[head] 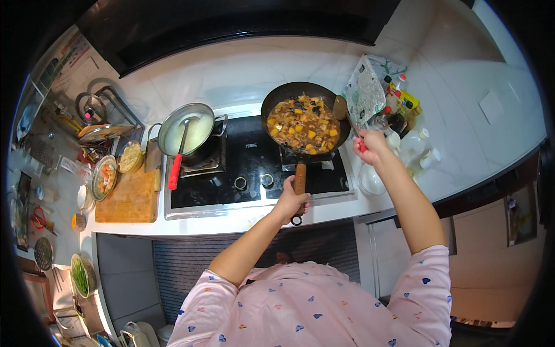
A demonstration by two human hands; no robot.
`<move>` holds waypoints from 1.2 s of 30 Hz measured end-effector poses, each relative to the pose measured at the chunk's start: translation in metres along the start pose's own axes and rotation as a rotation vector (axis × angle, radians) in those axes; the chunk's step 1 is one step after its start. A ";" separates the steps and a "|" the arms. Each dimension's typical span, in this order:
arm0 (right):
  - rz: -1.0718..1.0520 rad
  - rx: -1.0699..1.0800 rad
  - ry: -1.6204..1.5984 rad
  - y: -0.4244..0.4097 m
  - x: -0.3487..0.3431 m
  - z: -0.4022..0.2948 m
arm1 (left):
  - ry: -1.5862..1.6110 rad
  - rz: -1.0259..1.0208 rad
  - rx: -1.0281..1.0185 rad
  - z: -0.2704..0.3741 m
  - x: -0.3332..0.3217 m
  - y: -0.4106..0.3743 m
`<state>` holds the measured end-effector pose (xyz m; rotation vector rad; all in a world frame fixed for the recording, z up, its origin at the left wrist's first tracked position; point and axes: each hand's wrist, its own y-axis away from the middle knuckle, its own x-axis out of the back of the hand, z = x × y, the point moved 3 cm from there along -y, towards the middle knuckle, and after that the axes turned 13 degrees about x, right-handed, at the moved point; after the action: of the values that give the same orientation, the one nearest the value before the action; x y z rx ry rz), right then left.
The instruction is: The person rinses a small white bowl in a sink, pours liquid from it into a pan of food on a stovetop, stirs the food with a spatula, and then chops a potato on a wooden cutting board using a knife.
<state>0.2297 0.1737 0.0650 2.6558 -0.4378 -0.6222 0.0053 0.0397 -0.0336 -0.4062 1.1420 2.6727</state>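
Note:
My left hand [291, 200] is wrapped around the wooden handle [300, 178] of a dark wok [277, 93] on the right burner. Inside the wok is a brown stew [299, 126] with yellow chunks, perhaps potato, and some dark pieces. My right hand [372, 145] grips a cooking spatula [340, 107], its red grip partly hidden by the fingers. The spatula's sauce-coated blade is at the wok's right rim; whether it touches the rim I cannot tell. On the left burner a steel pot [162, 139] holds a pale liquid, and a red-handled ladle [175, 171] leans in it.
Bottles [414, 141] crowd the counter right of the black gas hob [217, 197], beside a foil splash guard [366, 89]. Left of it are a wooden cutting board [125, 204], a bowl of orange and white chunks [105, 177], and a yellow bowl [139, 161]. A range hood [243, 21] hangs above.

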 end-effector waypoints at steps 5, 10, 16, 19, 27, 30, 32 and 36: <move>0.013 -0.098 -0.156 -0.046 -0.017 0.011 | -0.061 -0.007 -0.016 0.004 0.002 0.003; -0.109 -0.095 0.134 -0.065 -0.017 0.020 | -0.107 -0.020 0.014 0.013 0.012 0.012; -0.434 0.044 0.635 -0.061 -0.016 0.012 | -0.140 -0.009 0.030 0.016 0.019 0.014; -0.558 0.165 0.859 -0.058 -0.015 -0.001 | -0.138 -0.015 0.040 0.018 0.019 0.016; -0.934 0.811 1.388 -0.032 0.012 -0.051 | -0.135 -0.034 0.038 0.017 0.017 0.013; -0.854 1.022 1.841 0.016 -0.001 -0.077 | -0.125 -0.007 0.044 0.013 0.021 0.012; -0.766 1.170 2.046 0.049 -0.002 -0.097 | -0.130 -0.010 0.049 0.013 0.020 0.010; -0.673 0.975 1.943 0.098 -0.009 -0.126 | -0.130 0.005 0.036 0.012 0.022 0.010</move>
<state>0.2608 0.1266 0.2147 2.5222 0.9164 2.3988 -0.0203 0.0436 -0.0263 -0.2197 1.1521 2.6346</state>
